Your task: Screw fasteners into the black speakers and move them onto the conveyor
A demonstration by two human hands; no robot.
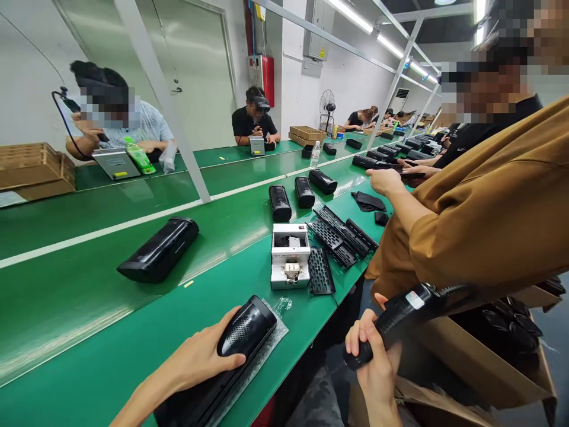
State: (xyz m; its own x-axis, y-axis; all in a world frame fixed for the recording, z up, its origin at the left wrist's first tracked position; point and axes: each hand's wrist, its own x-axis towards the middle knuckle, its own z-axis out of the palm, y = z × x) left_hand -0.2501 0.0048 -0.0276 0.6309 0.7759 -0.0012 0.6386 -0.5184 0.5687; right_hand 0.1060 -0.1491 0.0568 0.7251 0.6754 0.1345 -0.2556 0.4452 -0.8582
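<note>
My left hand (200,356) is wrapped over a long black housing (246,332) with a perforated grille near its far end, gripping it from above. The housing lies on a grey sheet (276,338) on the green bench, its near end cut off by the frame. At the right, off the bench edge, my right hand (376,356) has its fingers closed around a black handheld tool (402,311) with a white label. A ribbed dark part runs from the tool's upper end; its working tip cannot be made out. Beyond the left hand stands a white screw feeder (290,276).
Perforated black panels (333,234) lie beside the feeder. Black housings (160,249) sit along the green conveyor (89,284). A co-worker's brown sleeve (489,196) is close at the right, above an open cardboard box (480,362) of black parts. A slanted metal post (164,101) stands across the conveyor.
</note>
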